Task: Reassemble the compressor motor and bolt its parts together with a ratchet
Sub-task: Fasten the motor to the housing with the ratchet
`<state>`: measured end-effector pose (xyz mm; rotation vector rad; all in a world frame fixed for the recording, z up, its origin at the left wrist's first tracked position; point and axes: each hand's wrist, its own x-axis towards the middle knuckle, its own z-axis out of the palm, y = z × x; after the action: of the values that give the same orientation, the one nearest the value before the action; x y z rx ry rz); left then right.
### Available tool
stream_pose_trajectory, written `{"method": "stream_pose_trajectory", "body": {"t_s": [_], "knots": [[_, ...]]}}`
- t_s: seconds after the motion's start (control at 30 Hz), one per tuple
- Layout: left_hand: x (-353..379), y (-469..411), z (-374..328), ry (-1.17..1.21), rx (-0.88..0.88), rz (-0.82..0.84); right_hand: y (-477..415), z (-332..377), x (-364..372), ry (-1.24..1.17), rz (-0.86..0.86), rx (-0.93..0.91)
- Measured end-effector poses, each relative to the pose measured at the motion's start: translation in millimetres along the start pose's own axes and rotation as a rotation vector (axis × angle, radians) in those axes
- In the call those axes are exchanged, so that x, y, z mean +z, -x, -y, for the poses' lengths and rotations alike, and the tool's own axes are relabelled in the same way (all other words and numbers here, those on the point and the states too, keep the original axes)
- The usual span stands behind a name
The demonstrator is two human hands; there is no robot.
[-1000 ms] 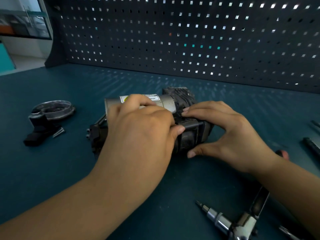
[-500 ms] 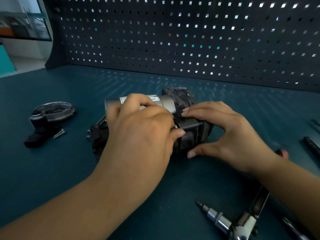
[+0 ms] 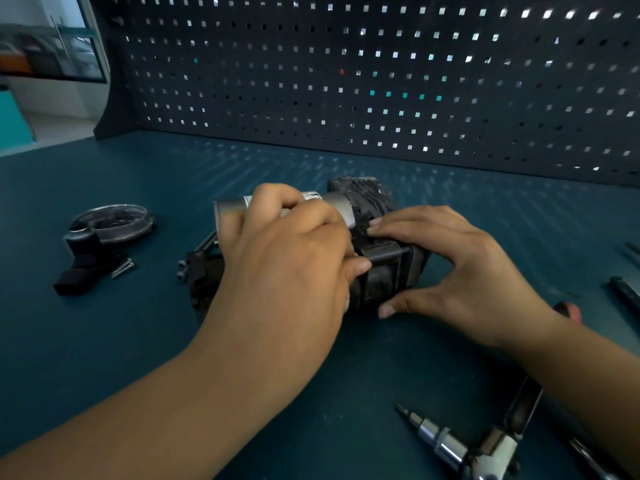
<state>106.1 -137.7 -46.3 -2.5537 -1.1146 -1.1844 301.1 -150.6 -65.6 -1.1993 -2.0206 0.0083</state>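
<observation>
Black-and-silver compressor motor (image 3: 382, 271) on teal tabletop (image 3: 104, 348); left hand (image 3: 287, 268) fingers curled round it; right hand (image 3: 460, 268) fingers clasping its end

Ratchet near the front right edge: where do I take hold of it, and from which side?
Take the ratchet by its dark handle grip, coming from above on the right. The handle lies flat, running away from the head, while the extension and bit stick out left. The right forearm partly covers it.

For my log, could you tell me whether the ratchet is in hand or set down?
Set down: the ratchet lies on the bench; left hand and right hand hold the compressor motor.
</observation>
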Motion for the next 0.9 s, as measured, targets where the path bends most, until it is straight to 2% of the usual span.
{"method": "stream_pose_trajectory", "body": {"t_s": [0.17,0.43,0.53,0.73,0.83,0.9], "knots": [[2.4,-1.7,-3.2,0.127,-0.034,-0.023,0.2,0.3,0.5,0.007,0.009,0.011],[-6.9,0.7,2.6,-0.033,-0.049,0.038,-0.1,1.0,0.5,0.005,0.004,0.009],[-4.0,0.4,3.3,-0.008,0.014,0.017,-0.2,0.9,1.2,0.008,0.000,0.012],[0.2,1.2,3.0,0.076,-0.007,-0.050,0.7,1.6,1.4,0.010,-0.006,0.017],[-7.5,4.8,13.1,-0.023,-0.008,-0.011,0.7,1.3,0.3,0.013,-0.015,0.017],[-18.7,13.6,30.7,-0.159,-0.095,0.080,1.3,1.1,0.2,0.009,-0.018,0.017]]}}
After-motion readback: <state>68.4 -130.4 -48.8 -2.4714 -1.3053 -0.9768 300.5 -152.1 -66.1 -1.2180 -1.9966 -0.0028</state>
